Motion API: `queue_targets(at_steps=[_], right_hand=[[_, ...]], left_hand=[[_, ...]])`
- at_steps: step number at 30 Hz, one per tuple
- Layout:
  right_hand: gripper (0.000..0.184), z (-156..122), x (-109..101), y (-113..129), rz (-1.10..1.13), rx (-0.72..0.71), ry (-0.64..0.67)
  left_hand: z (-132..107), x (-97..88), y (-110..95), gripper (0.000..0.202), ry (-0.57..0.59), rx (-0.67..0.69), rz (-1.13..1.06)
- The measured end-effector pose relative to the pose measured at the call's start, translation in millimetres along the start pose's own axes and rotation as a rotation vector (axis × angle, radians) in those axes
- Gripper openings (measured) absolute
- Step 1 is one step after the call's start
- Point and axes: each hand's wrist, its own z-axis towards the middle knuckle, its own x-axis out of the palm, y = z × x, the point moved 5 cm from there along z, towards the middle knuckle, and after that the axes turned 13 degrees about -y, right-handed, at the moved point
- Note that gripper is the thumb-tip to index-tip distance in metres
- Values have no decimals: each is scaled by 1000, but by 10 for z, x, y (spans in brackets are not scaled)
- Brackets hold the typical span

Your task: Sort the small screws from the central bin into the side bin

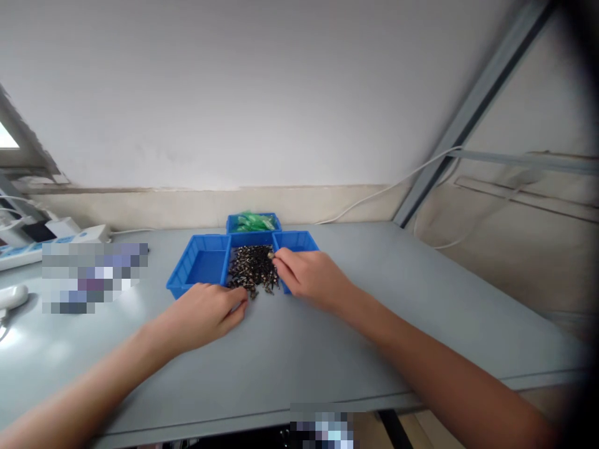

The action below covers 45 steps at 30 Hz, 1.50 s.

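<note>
A heap of small dark and brass-coloured metal parts (254,267) lies between two blue bins, some spilling forward onto the table. My right hand (306,274) is closed in a pinch over the heap's right side, holding a small brass-coloured metal part (270,255) at its fingertips. My left hand (213,310) rests low at the heap's front left, thumb and fingers drawn together; whatever they hold, if anything, is hidden. Beside it is the left blue bin (199,239), with a bare floor. The right blue bin (299,239) is partly covered by my right hand.
Behind the heap stands another blue bin (231,226) with green plastic bags (255,221) in it. Power strips with plugs (91,236) and a white device (14,298) are at the left of the grey table (299,368). A white cable (369,198) runs along the wall.
</note>
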Motion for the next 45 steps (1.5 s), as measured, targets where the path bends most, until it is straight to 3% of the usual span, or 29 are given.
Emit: queue_targets(at_steps=[4,10,15,18,24,29,36,45], right_hand=[[29,13,89,-234,-281,132,84],[29,-12,166,-267,-282,172,100],[24,-11,118,-31,-3,-13,-39],[26,-43,72,168,166,-137,-47],[19,-162,154,421,255,-310,164],[17,-208,255,434,244,-320,285],[18,-208,236,437,238,-322,287],[18,-212,250,425,267,-321,275]], left_hand=[[-12,54,24,31,23,-27,66],[-8,106,72,34,11,-63,140],[-14,125,67,36,27,-93,153],[-17,116,49,34,34,-104,160],[-15,124,43,28,47,-121,163],[6,119,23,23,74,-93,138],[2,173,43,23,33,-116,182],[10,155,19,24,30,-77,48]])
